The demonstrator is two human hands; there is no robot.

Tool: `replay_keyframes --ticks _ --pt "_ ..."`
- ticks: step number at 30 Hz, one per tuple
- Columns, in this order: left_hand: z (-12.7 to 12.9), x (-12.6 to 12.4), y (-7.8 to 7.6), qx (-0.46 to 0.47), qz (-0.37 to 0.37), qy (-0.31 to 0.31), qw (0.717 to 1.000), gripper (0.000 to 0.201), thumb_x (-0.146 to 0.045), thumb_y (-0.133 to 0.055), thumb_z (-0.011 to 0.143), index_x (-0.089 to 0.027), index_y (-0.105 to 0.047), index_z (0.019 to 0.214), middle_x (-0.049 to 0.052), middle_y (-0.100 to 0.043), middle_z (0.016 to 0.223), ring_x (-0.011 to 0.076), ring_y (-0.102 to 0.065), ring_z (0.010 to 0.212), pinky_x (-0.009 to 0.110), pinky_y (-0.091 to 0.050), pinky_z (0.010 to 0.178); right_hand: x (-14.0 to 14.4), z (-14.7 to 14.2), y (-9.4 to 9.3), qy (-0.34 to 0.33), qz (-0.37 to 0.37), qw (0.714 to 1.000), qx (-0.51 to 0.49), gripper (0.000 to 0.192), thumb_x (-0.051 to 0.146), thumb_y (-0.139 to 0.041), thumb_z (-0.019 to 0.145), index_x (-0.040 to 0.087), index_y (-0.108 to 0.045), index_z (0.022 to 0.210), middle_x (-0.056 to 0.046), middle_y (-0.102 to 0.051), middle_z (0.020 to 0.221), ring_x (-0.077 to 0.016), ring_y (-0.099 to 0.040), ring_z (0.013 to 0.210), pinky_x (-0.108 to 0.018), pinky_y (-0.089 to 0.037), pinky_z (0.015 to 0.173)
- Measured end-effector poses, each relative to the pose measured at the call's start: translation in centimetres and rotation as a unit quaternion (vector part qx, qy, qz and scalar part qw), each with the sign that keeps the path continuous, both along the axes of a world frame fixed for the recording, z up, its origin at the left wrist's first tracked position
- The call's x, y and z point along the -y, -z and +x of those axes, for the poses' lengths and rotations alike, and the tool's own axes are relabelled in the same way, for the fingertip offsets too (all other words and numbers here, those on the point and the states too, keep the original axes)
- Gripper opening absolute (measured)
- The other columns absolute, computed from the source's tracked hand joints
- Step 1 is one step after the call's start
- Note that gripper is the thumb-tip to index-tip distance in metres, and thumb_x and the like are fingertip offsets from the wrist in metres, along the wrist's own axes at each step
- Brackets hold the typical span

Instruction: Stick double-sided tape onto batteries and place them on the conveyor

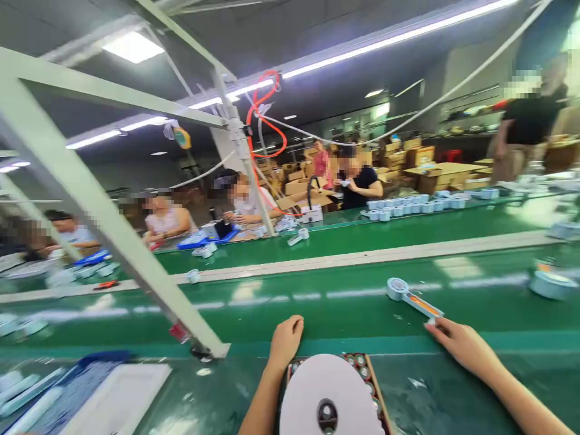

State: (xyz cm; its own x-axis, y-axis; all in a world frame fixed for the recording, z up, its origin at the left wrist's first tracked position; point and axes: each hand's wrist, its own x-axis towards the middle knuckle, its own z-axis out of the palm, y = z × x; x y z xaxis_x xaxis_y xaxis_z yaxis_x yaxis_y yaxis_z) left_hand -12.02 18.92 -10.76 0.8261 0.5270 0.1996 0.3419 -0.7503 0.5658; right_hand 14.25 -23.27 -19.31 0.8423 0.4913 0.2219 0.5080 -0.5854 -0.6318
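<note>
Left hand (285,341) resting knuckles-up at the near edge of the glossy green conveyor belt (344,308), fingers curled loosely together, clamped on nothing, just past the far rim of a flat tray of small round cells (362,365). Over that tray, a smooth white disc (328,396) with a dark oval fitting at its centre, hiding most of the cells.

Right hand (462,344) stretched forward and leftward, fingertips (430,326) touching the tail end of a handheld fan body (412,297): pale blue round head of plastic, straight narrow handle open along its length, orange inside. Fingers nearly straight, not wrapped round it; grip itself too blurred to tell.

Fan body flat on the belt, head pointing away to the left, ahead of the right hand.

Slanted white metal frame post (113,235) crossing the left side. Row of pale blue round parts (408,206) on the far belt, seated people (357,181) behind it. Stacked cardboard boxes (408,154) further back.
</note>
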Motion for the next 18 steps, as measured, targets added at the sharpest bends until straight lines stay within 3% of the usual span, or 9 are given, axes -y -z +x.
replay_keyframes --ticks 4,18 --pt "1.4 -1.4 0.1 -0.013 -0.003 0.011 1.000 0.043 -0.048 -0.041 0.095 -0.022 -0.073 0.107 0.008 -0.078 0.100 0.0232 -0.072 0.090 0.034 -0.051 0.083 -1.2 -0.1 -2.2 -0.019 0.015 0.999 -0.035 0.041 0.059 -0.044 0.096 0.026 -0.061 0.078 -0.002 -0.068 0.069 -0.0244 -0.065 0.065 -0.032 -0.042 0.064" --pt "1.6 -1.5 -0.1 -0.030 0.012 0.003 0.999 0.043 -0.051 -0.041 0.094 -0.025 -0.074 0.107 0.005 -0.079 0.106 0.0237 -0.073 0.097 0.032 -0.053 0.082 -1.0 0.0 -2.6 -0.018 0.019 0.999 -0.040 0.039 0.056 -0.045 0.097 0.025 -0.057 0.077 -0.001 -0.065 0.068 -0.0223 -0.060 0.064 -0.031 -0.037 0.062"
